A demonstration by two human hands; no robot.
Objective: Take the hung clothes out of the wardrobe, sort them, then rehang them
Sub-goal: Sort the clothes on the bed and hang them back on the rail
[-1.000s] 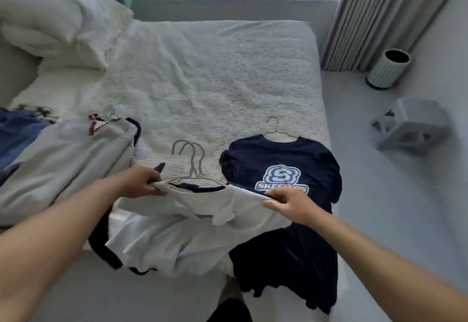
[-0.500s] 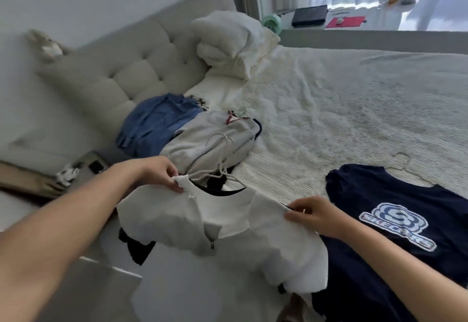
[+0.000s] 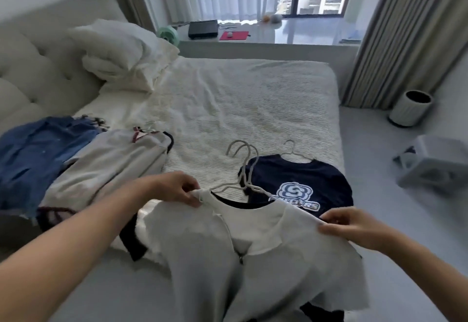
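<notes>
While both hands pinch its shoulders, left hand [image 3: 177, 190] and right hand [image 3: 347, 225], the white zip-front top [image 3: 266, 258] hangs limp, fingers clamped on cloth, on pale hangers [image 3: 243, 167].

Both hands [image 3: 177, 190] [image 3: 347, 225] pinching white top [image 3: 266, 258] shoulders, navy shirt [image 3: 298, 185] behind

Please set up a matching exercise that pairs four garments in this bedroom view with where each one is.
Things:
1. white top
2. navy logo T-shirt
3. blue denim garment
4. grey sweatshirt

Places:
A. flat on the bed, right of the loose hangers
B. farthest left on the bed
C. held up at the shoulders by both hands
D. on the bed, between the denim and the hands

Pairs: 1-C, 2-A, 3-B, 4-D
</notes>
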